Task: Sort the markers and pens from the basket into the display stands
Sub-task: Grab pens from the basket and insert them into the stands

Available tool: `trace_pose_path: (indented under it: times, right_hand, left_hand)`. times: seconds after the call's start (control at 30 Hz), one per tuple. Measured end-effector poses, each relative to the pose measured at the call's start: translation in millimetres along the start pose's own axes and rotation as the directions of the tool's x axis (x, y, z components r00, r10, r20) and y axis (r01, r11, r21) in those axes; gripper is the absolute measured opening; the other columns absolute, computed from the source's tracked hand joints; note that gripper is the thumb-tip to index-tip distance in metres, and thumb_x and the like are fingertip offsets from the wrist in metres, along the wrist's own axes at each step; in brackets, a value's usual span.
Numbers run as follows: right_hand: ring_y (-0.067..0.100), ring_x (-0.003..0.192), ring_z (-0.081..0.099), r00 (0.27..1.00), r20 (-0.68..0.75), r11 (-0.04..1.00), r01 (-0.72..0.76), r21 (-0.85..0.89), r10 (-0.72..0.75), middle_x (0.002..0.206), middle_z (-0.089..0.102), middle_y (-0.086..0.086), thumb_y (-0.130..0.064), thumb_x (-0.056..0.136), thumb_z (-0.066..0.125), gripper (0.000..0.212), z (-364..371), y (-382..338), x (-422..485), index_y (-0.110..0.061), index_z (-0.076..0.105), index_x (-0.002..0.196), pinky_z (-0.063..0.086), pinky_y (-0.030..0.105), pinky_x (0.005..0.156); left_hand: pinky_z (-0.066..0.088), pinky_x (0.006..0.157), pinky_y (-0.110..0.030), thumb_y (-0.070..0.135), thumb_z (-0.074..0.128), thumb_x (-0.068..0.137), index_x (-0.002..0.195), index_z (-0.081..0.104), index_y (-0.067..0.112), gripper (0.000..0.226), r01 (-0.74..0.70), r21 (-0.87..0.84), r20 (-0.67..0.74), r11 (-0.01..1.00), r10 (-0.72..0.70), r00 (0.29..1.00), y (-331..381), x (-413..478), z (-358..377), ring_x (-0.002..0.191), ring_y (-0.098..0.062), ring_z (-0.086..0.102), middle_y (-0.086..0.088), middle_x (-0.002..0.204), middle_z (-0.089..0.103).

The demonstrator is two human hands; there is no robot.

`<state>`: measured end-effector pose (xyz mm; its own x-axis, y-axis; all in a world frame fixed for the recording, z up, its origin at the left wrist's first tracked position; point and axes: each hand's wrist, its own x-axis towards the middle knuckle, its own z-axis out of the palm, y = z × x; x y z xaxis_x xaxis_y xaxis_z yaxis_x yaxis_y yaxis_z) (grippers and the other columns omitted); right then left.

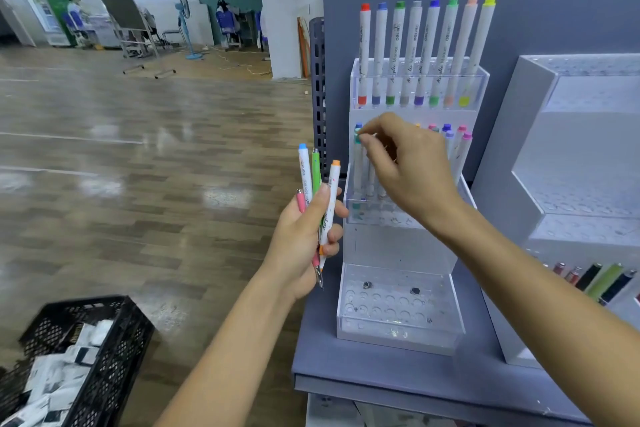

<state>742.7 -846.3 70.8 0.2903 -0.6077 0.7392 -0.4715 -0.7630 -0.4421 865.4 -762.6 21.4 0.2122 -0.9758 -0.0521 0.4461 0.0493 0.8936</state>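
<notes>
Fingertips [366, 141] of the right hand [412, 177] pinch the top of a teal-capped marker [357, 149], which stands upright at the left end of the middle tier of the clear display stand [398, 253].

Widest of all is the grey shelf [363, 378], which bears that three-tier stand. Just beside it to the right is a white stand [571, 156], with dark and green pens [602, 282] lying low in it. On the wooden floor [138, 166] at lower left sits the black basket [117, 350], with white packets [59, 378] inside.

Both forearms reach up from the bottom edge. The right one crosses in front of the clear stand, wrist bent and back of the hand towards the camera. The left hand [301, 239] is raised just left of the stand, thumb laid across a bundle [325, 218] it grips. The bundle is a blue-capped marker [304, 166], a green pen [316, 170], an orange-capped marker [331, 194] and a pink pen [300, 201].

Eight markers [420, 52] stand in a row in the top tier, caps red through yellow. More markers with pink and purple caps [457, 142] stand in the middle tier, right of the hand.
</notes>
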Motion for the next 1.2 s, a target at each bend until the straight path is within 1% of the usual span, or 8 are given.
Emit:
trace_pose_path:
  times: [0.13, 0.23, 0.3, 0.4, 0.53, 0.7, 0.87, 1.2]
  right_hand:
    - [0.014, 0.067, 0.066, 0.970, 0.143, 0.916, -0.232, 0.328, 0.194, 0.076, 0.068, 0.001, -0.022, 0.091, 0.062, 0.016, -15.1, -13.2, -12.7, -0.017, 0.063, 0.106, 0.054, 0.030, 0.064]
    - [0.007, 0.074, 0.064, 0.896, 0.374, 0.864, -0.371, 0.341, 0.237, 0.079, 0.066, -0.007, -0.019, 0.081, 0.072, 0.025, -15.7, -14.8, -19.2, -0.022, 0.064, 0.105, 0.055, 0.029, 0.072]
    - [0.004, 0.069, 0.062, 0.870, 0.413, 0.816, -0.434, 0.381, 0.270, 0.074, 0.065, -0.008, -0.011, 0.080, 0.073, 0.024, -14.9, -11.9, -21.0, -0.022, 0.064, 0.100, 0.053, 0.026, 0.071]
    - [0.009, 0.068, 0.063, 0.876, 0.372, 0.738, -0.466, 0.487, 0.308, 0.068, 0.066, -0.006, -0.004, 0.081, 0.072, 0.025, -18.5, -10.4, -19.9, -0.020, 0.060, 0.095, 0.054, 0.028, 0.067]
    - [0.015, 0.072, 0.067, 0.936, 0.086, 0.727, -0.321, 0.608, 0.341, 0.078, 0.064, 0.004, 0.000, 0.084, 0.066, 0.027, -31.2, -6.4, -6.8, -0.020, 0.052, 0.095, 0.057, 0.030, 0.066]
    - [0.014, 0.079, 0.067, 0.974, -0.157, 0.933, -0.098, 0.346, 0.161, 0.084, 0.066, -0.001, -0.009, 0.084, 0.064, 0.023, -37.2, 4.3, 3.6, -0.025, 0.052, 0.097, 0.057, 0.032, 0.075]
    - [0.009, 0.076, 0.063, 0.992, -0.100, 0.980, -0.056, 0.193, 0.077, 0.082, 0.063, -0.004, -0.007, 0.086, 0.065, 0.019, -24.4, 6.8, -0.4, -0.011, 0.057, 0.102, 0.052, 0.017, 0.072]
    - [0.021, 0.064, 0.057, 0.998, 0.047, 0.993, 0.055, -0.108, -0.050, 0.074, 0.066, 0.004, -0.019, 0.084, 0.071, 0.020, -5.8, 9.0, -2.0, -0.006, 0.062, 0.096, 0.052, 0.040, 0.066]
  left_hand:
    - [0.025, 0.034, -0.013, 0.033, 0.054, 0.091, 0.091, 0.055, 0.014, 0.020, -0.038, 0.056, 0.028, 0.998, 0.037, 0.999, -0.2, -0.5, 2.3, 0.043, -0.006, 0.036, 0.002, 0.067, 0.058]
    - [0.026, 0.035, -0.014, 0.039, 0.057, 0.081, 0.092, 0.058, 0.014, 0.028, -0.071, 0.098, 0.063, 0.993, 0.065, 0.996, -0.7, -1.1, 5.8, 0.042, -0.007, 0.037, 0.000, 0.068, 0.059]
    - [0.028, 0.035, -0.016, 0.040, 0.056, 0.081, 0.092, 0.058, 0.013, 0.029, -0.101, 0.155, 0.086, 0.983, 0.088, 0.992, -1.4, -1.6, 8.4, 0.043, -0.008, 0.041, -0.001, 0.068, 0.061]
    - [0.037, 0.037, -0.018, 0.035, 0.052, 0.091, 0.098, 0.058, 0.010, 0.027, -0.100, 0.206, 0.071, 0.974, 0.087, 0.994, -1.9, -2.7, 11.0, 0.046, -0.010, 0.052, 0.000, 0.067, 0.064]
    - [0.031, 0.035, -0.016, 0.031, 0.046, 0.098, 0.099, 0.057, 0.013, 0.021, -0.062, 0.224, -0.018, 0.973, 0.068, 0.998, -4.0, 1.2, 7.4, 0.041, -0.008, 0.045, 0.002, 0.062, 0.061]
    - [0.015, 0.035, -0.015, 0.029, 0.043, 0.100, 0.097, 0.055, 0.012, 0.021, -0.081, 0.198, -0.027, 0.977, 0.088, 0.996, -6.8, 1.7, 4.2, 0.040, -0.004, 0.023, 0.008, 0.056, 0.038]
    - [0.011, 0.035, -0.015, 0.040, 0.036, 0.100, 0.091, 0.056, 0.013, 0.035, -0.046, 0.101, -0.022, 0.994, 0.049, 0.999, -4.4, 2.7, 3.9, 0.038, -0.005, 0.019, 0.005, 0.056, 0.035]
    - [0.020, 0.034, -0.015, 0.028, 0.041, 0.101, 0.097, 0.054, 0.010, 0.022, -0.086, 0.159, 0.025, 0.983, 0.083, 0.996, -5.1, -1.7, 4.7, 0.039, -0.005, 0.028, 0.005, 0.059, 0.047]
